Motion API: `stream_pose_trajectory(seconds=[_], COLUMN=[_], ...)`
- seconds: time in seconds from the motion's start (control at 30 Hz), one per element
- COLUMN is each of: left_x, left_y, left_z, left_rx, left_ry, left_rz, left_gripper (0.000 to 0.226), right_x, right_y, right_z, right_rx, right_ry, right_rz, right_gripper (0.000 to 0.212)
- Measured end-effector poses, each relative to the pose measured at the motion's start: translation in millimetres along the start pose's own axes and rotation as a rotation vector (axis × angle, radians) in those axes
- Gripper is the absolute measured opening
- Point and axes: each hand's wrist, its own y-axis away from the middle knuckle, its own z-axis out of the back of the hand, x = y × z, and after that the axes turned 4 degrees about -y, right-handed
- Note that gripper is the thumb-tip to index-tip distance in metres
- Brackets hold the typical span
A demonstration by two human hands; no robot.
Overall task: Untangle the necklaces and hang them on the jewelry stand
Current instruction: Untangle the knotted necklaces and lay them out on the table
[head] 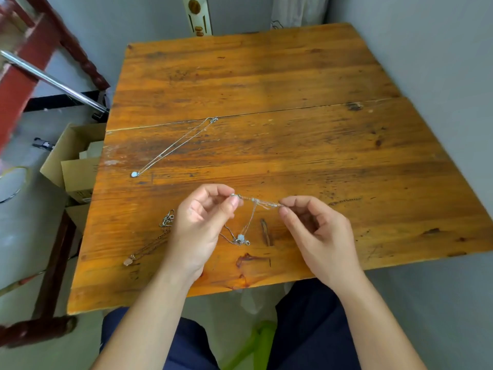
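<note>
Taut tangled chain (256, 202); silver necklace (174, 147), coppery necklace (150, 247) lying flat.

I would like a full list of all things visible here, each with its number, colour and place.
wooden table: one, orange-brown, middle of the view
silver chain tangle: one, silver with a pale pendant, stretched between both hands at the table's front
straight necklace: one, silver with a pale blue pendant, laid out on the table's left half
coppery necklace: one, pinkish pendant, front left of the table
cardboard boxes: at least two, brown, on the floor to the left
metal tube: one, silver, far left
left hand: fingers pinch the tangle's left end
right hand: fingers pinch its right end
</note>
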Motion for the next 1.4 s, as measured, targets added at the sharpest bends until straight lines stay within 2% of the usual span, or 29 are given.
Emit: stream_pose_trajectory(seconds=[0.13, 0.3, 0.5, 0.8, 1.03, 1.3, 1.4], left_x=[-3.4, -3.3, 1.1, 3.2, -6.6, -9.5, -10.5], left_y=[-2.2, -3.4, -8.4, -24.9, -51.8, -65.7, -70.8], left_z=[-3.9, -10.2, -16.3, -30.1, -43.7, -59.9, -61.0], left_rx=[-0.003, -0.030, 0.013, 0.027, 0.060, 0.172, 0.137], left_ry=[0.169, 0.198, 0.353, 0.383, 0.507, 0.332, 0.179], left_rz=[0.014, 0.027, 0.093, 0.122, 0.189, 0.138, 0.046], left_gripper=[0.014, 0.015, 0.013, 0.017, 0.018, 0.015, 0.014], right_x=[-3.3, 1.5, -3.7, -12.6, -15.7, -16.2, -17.0], right_y=[2.0, 8.8, 20.0, 21.9, 20.9, 20.0, 19.7], right_z=[-0.5, 1.6, 2.4, 10.2, 17.2, 19.1, 19.7], right_rx=[-0.066, -0.078, 0.023, 0.042, 0.122, 0.168, 0.181], right_ry=[0.122, 0.121, 0.245, 0.451, 0.586, 0.644, 0.630], right_rz=[0.069, 0.096, 0.166, 0.239, 0.267, 0.293, 0.307], right_gripper=[0.009, 0.005, 0.008, 0.011, 0.010, 0.010, 0.011])
